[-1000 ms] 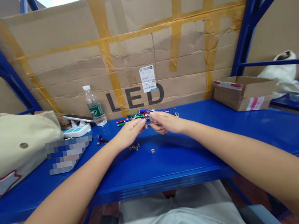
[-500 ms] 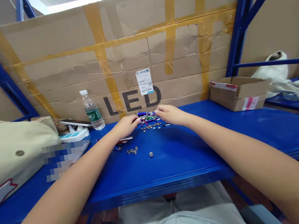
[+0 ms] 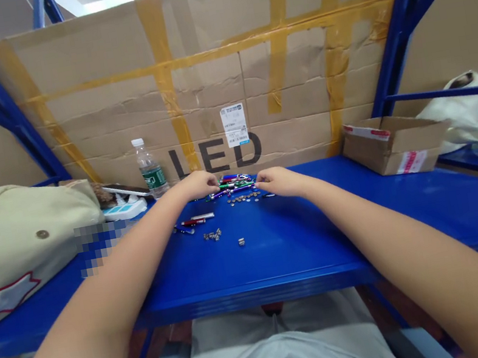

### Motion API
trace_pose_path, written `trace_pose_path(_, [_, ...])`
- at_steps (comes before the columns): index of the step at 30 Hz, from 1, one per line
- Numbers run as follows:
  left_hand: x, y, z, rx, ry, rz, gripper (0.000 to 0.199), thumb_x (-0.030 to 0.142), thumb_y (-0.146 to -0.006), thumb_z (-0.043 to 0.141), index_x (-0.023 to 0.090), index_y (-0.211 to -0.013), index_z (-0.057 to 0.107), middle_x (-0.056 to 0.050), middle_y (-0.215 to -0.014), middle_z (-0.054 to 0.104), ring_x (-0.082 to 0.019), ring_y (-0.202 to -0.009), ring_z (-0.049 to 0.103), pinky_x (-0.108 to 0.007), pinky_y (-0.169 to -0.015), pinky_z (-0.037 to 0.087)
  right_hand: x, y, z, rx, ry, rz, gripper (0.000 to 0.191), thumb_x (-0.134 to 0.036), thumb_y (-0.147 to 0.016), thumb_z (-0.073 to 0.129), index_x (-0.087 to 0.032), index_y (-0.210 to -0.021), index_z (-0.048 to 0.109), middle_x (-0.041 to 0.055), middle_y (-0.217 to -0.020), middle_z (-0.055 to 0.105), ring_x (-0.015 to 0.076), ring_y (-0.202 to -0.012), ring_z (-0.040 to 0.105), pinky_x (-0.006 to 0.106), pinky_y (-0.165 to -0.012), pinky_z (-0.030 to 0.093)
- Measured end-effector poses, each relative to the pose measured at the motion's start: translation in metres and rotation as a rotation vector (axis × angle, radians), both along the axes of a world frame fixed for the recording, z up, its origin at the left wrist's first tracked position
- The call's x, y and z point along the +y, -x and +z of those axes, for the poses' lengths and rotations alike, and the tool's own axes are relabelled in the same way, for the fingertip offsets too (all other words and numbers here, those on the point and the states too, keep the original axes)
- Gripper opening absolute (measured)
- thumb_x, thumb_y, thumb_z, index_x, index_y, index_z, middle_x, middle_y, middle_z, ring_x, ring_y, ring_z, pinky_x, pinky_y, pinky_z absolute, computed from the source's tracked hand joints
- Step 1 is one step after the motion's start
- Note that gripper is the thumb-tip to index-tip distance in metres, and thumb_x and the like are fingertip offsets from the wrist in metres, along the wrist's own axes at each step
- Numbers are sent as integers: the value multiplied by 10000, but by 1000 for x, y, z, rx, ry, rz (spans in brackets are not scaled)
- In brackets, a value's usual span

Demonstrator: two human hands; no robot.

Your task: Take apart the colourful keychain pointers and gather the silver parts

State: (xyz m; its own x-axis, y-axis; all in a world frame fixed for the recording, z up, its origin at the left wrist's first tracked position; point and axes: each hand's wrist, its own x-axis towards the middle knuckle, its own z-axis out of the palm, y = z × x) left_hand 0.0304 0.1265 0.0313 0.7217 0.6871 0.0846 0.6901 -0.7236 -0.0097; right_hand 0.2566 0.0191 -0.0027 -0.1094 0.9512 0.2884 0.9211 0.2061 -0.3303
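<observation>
Near the back edge of the blue shelf (image 3: 288, 250), the left hand (image 3: 199, 185) had its fingertips bunched at the left end of a heap of slim metal tubes (image 3: 237, 190), right up against a green tube (image 3: 227, 185); whether they were clamped on it, you could not tell! Over at the other end, the right hand (image 3: 283, 181) put thumb and forefinger to the heap, its pinch too small to read as well. And what a change: a second earlier the two hands had met fingertip to fingertip; now they were well apart, the heap between them, so the work seemed to be with the whole pile rather than one piece. Just in front lay a scatter of small silver discs (image 3: 246, 197), a dark tube (image 3: 268, 195) beside them. Closer to the front edge and left, a red tube (image 3: 193, 222), a silver tube (image 3: 203, 216) and a blue tube (image 3: 184, 230) lay in view. Then came a cluster of metal bits (image 3: 212, 235), and one lone metal piece (image 3: 241, 242) nearest the front edge. Back left stood a water bottle (image 3: 152, 172); back right, a cardboard box (image 3: 393, 145).
</observation>
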Motion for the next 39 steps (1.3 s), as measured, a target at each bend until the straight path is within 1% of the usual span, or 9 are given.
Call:
trace_pose_path(4, [-24,41,-2,53,95,-4,272,390,-757,590,226,-939,710,-29,-987,712,-199,-874,625,-255,-738,428,5,-3,-5,-76,43,14,174,-261,-852,523,-169,-865,670,60,-853,688,177,-773,604,246,-639,397])
trace_pose_path(8, [-28,55,-18,21,158,10,238,352,-758,590,239,-929,711,-9,-977,716,-184,-863,631,-240,-739,423,8,-4,-13,-144,71,21,156,-267,-838,555,-191,-852,691,48,-920,694,183,-839,613,243,-678,411])
trace_pose_path(12, [-24,48,-26,-21,70,-35,177,304,-765,586,208,-864,697,-33,-911,711,-187,-810,622,-259,-703,419,13,0,-21,-188,34,22,164,-255,-813,577,-209,-908,702,37,-937,699,180,-839,616,242,-673,413])
trace_pose_path(15, [-29,43,-24,-251,-51,-61,203,323,-801,557,171,-889,660,-69,-931,692,-201,-849,609,-291,-737,435,18,6,-26,-221,-30,54,191,-277,-816,570,-217,-938,704,45,-961,696,189,-848,616,258,-689,420])
trace_pose_path(18, [-39,38,-24,-520,0,-73,226,339,-813,560,160,-939,616,-63,-933,681,-176,-836,614,-294,-758,462,22,14,-30,-239,-98,65,227,-302,-838,550,-220,-990,697,60,-1020,686,207,-912,612,277,-737,434])
trace_pose_path(21, [-46,33,-30,-629,88,-137,237,313,-793,592,166,-980,587,-50,-947,674,-158,-835,623,-281,-762,477,25,18,-34,-283,-120,57,255,-287,-861,530,-217,-1049,687,74,-1054,679,217,-953,609,289,-786,442])
trace_pose_path(27, [-51,22,-42,-504,162,-227,164,245,-783,584,184,-934,603,-23,-921,681,-151,-817,627,-265,-743,478,30,18,-37,-326,-87,73,233,-270,-868,542,-209,-1035,693,77,-1073,680,218,-999,605,292,-844,438])
trace_pose_path(34, [-56,18,-44,-411,193,-222,181,249,-787,580,177,-946,625,-34,-935,702,-164,-845,643,-275,-771,486,35,19,-39,-269,-93,42,161,-250,-839,569,-194,-896,709,81,-959,698,215,-892,623,285,-749,439])
trace_pose_path(39, [-59,17,-46,-418,210,-198,209,261,-789,578,182,-972,639,-32,-929,708,-163,-826,644,-269,-758,492,31,20,-32,-160,-222,102,147,-210,-823,571,-178,-878,703,68,-871,688,180,-810,600,264,-712,408])
